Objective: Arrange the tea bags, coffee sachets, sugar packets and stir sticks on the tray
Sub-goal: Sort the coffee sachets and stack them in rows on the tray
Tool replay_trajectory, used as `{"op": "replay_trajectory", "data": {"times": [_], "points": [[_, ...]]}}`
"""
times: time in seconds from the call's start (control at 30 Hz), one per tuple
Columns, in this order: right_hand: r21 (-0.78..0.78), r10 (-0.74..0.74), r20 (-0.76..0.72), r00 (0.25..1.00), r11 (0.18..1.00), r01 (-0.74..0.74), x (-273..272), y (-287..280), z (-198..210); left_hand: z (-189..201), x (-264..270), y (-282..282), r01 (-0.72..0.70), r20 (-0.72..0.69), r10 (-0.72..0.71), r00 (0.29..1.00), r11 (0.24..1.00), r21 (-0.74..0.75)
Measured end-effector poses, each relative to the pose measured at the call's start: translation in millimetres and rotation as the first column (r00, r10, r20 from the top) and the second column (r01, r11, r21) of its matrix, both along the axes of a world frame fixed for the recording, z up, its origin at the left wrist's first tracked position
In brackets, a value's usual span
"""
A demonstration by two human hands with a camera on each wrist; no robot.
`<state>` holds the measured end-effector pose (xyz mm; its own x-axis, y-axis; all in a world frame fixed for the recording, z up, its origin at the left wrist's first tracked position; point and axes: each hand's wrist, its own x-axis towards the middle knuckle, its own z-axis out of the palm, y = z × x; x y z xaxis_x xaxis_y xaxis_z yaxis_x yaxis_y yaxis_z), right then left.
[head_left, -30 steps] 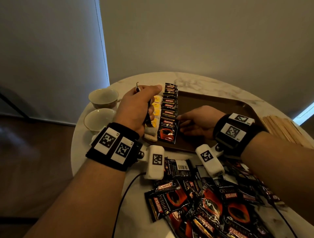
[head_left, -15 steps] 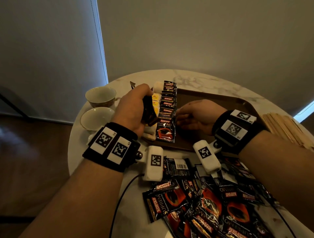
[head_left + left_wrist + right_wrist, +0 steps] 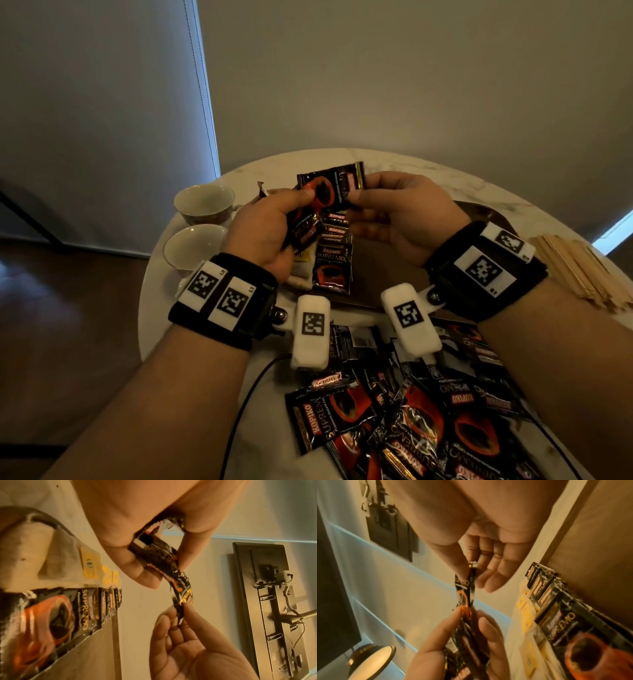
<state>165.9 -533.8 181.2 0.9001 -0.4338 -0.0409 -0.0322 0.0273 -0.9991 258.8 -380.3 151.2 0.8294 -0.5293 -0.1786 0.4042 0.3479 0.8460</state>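
Observation:
A black and orange coffee sachet point(image 3: 329, 186) hangs in the air over the brown tray point(image 3: 387, 274). My left hand point(image 3: 301, 205) pinches its left end and also grips a few more sachets point(image 3: 303, 233) in the palm. My right hand point(image 3: 358, 200) pinches its right end between thumb and forefinger. The wrist views show the same sachet point(image 3: 178, 582) point(image 3: 464, 588) stretched between both hands. A row of overlapping coffee sachets point(image 3: 334, 267) lies along the tray's left side. Yellow-tagged tea bags point(image 3: 91, 563) lie beside that row. Wooden stir sticks point(image 3: 579, 270) are piled on the table at the right.
A loose heap of coffee sachets point(image 3: 411, 421) covers the near part of the round marble table point(image 3: 274, 428). Two white cups point(image 3: 203, 202) point(image 3: 191, 245) stand at the table's left edge. A black cable point(image 3: 253, 383) runs off the near edge.
My left hand lifted off the tray's row with its sachets. My right hand rose from the tray and took hold of the top sachet's right end.

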Motion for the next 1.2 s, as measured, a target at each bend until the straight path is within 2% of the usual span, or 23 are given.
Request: {"op": "replay_trajectory", "data": {"times": [0.13, 0.2, 0.37, 0.53, 0.6, 0.7, 0.77, 0.93, 1.03, 1.2], "points": [[0.105, -0.129, 0.118, 0.985, 0.988, 0.117, 3, -1, 1, -1, -2, -2, 0.079, 0.071, -0.083, 0.994, 0.995, 0.057], [0.125, -0.156, 0.134, 0.979, 0.982, 0.14, 4, -2, 3, -2, -1, -2, 0.062, 0.077, -0.067, 0.995, 0.996, 0.056], [-0.101, -0.132, 0.111, 0.985, 0.985, 0.144, 4, -8, 14, -4, 3, -1, 0.007, 0.138, -0.014, 0.99, 0.999, 0.051], [0.028, 0.01, 0.102, 0.995, 1.0, -0.013, 1, -9, 27, -2, -2, 1, 0.052, 0.204, -0.064, 0.977, 0.997, 0.063], [0.05, -0.041, 0.098, 0.994, 0.998, 0.037, 1, -10, 30, 0, -3, 2, 0.072, 0.223, -0.078, 0.972, 0.997, 0.038], [-0.072, -0.158, 0.077, 0.984, 0.984, 0.164, 4, -11, 28, 2, -7, 2, 0.113, 0.272, -0.117, 0.955, 0.993, 0.031], [-0.124, -0.161, 0.087, 0.983, 0.977, 0.171, 6, -9, 25, 2, -7, 2, 0.106, 0.263, -0.113, 0.958, 0.993, 0.042], [-0.127, -0.125, 0.124, 0.984, 0.982, 0.141, 7, -10, 20, 0, -2, 2, 0.024, 0.206, -0.037, 0.978, 0.998, 0.064], [-0.142, -0.175, 0.048, 0.983, 0.973, 0.18, 4, -18, 10, 0, -1, 1, -0.071, 0.196, 0.061, 0.979, 0.996, 0.045], [-0.105, -0.122, -0.259, 0.958, 0.99, 0.098, -6, -26, -19, 10, -3, 7, -0.148, 0.096, 0.148, 0.984, 0.989, -0.001]]}}
